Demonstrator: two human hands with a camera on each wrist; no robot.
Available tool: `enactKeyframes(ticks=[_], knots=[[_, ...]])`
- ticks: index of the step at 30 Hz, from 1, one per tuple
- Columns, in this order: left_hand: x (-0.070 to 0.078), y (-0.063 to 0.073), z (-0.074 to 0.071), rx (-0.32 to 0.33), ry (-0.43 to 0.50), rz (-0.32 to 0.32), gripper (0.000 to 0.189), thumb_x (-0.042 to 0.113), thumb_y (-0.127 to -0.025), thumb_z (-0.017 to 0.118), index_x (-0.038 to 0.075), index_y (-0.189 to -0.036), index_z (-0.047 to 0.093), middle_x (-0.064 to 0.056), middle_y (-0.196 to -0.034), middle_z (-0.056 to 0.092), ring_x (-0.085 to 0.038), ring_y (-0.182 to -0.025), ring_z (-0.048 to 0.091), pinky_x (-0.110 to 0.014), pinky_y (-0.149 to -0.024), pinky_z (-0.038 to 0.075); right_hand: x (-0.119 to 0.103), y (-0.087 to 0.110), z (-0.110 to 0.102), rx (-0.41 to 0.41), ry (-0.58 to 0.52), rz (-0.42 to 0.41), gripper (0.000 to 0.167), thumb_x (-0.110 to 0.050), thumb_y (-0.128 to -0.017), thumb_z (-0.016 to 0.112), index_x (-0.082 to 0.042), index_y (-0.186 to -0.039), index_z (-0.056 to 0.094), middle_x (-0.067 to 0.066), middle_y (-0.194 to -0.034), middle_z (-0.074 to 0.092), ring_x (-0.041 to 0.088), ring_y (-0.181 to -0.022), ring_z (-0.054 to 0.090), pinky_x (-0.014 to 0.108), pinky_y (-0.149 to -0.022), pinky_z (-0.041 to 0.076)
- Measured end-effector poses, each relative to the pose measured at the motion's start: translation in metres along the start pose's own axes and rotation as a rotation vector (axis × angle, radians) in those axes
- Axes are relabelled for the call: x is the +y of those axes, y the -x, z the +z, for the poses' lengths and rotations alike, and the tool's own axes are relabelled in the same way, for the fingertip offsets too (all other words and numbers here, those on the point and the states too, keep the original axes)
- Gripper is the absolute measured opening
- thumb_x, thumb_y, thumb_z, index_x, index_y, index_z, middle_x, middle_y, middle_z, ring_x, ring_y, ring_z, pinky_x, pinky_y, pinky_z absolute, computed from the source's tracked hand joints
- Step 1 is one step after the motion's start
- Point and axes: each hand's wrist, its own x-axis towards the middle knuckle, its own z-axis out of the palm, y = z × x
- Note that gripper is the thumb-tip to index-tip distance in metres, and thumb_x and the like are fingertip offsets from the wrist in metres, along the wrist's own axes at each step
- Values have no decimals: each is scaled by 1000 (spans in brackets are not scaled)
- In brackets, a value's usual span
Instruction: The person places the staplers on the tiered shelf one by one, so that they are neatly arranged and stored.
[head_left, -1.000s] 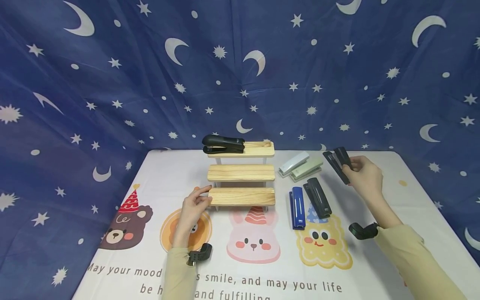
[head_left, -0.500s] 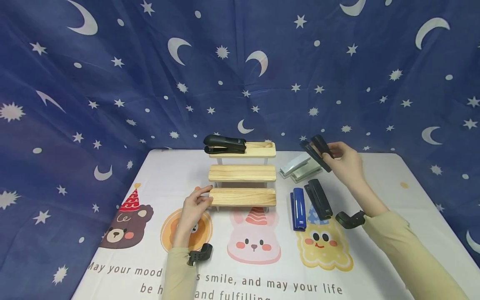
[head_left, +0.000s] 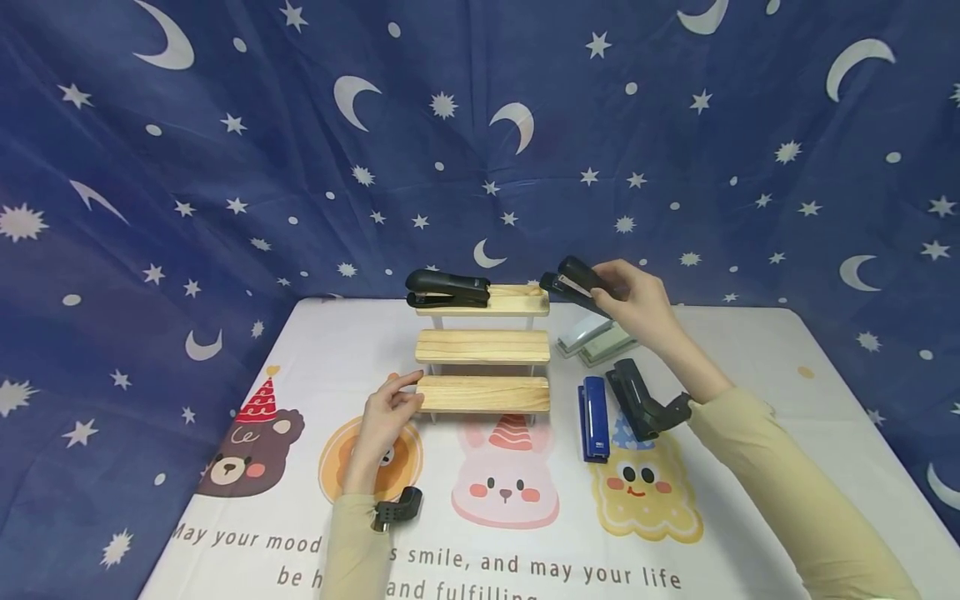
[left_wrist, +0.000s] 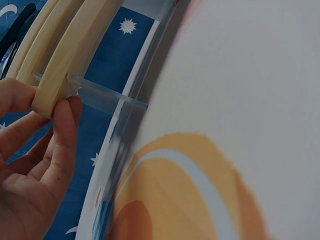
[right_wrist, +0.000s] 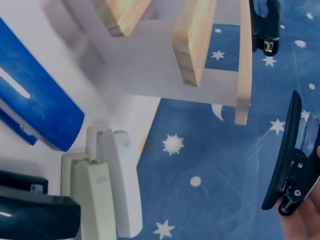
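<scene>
Our right hand [head_left: 637,302] pinches the long black stapler [head_left: 580,271] up in the air, near the right end of the pale wooden three-step shelf [head_left: 482,345]; our left hand [head_left: 386,417] pinches its lowest board [head_left: 483,393]; we should steady the shelf and move the stapler slowly.

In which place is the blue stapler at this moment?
In the head view, the blue stapler lies on the white tablecloth, to the right of the rack's lowest shelf and just left of a dark stapler.
</scene>
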Motion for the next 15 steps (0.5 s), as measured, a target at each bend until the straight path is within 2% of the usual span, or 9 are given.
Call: enactKeyframes(ticks=[4, 6, 11, 13, 15], knots=[[-4, -2, 1, 3, 3, -20, 42, 5, -92, 61, 0, -133, 55, -28, -104, 66, -28, -86, 68, -22, -60, 47, -5, -11, 9, -71, -1, -33, 34, -12, -93, 61, -1, -125, 58, 20, -121, 64, 36, -101, 67, 48, -85, 54], [-12, -6, 1, 4, 11, -27, 42, 5, -92, 62, 2, -133, 56, -27, -103, 67, -30, -87, 68, -22, -62, 48, -8, -16, 13, -103, -5, -38, 34, -13, -94, 60, -1, -126, 57, 19, -122, 64, 34, -102, 66, 47, -85, 54], [-33, -17, 2, 16, 9, -17, 42, 10, -92, 64, 5, -133, 57, -21, -98, 69, -12, -77, 65, -20, -57, 44, -16, -28, 23, -160, -6, -54, 34, -14, -95, 59, -2, -127, 57, 19, -123, 63, 32, -105, 65, 46, -86, 52], [-36, -17, 2, 21, 6, -8, 42, 11, -92, 64, 6, -132, 57, -18, -97, 69, -6, -75, 63, -19, -54, 41, -18, -33, 27, -173, -3, -56, 33, -14, -95, 59, -2, -126, 58, 18, -124, 63, 31, -105, 64, 45, -87, 51], [-36, -17, 2, 21, 7, -1, 41, 12, -92, 64, 6, -132, 58, -18, -97, 68, -4, -75, 62, -19, -52, 40, -19, -37, 31, -185, 3, -49, 33, -14, -95, 60, -3, -126, 58, 17, -124, 63, 30, -106, 63, 45, -88, 50]])
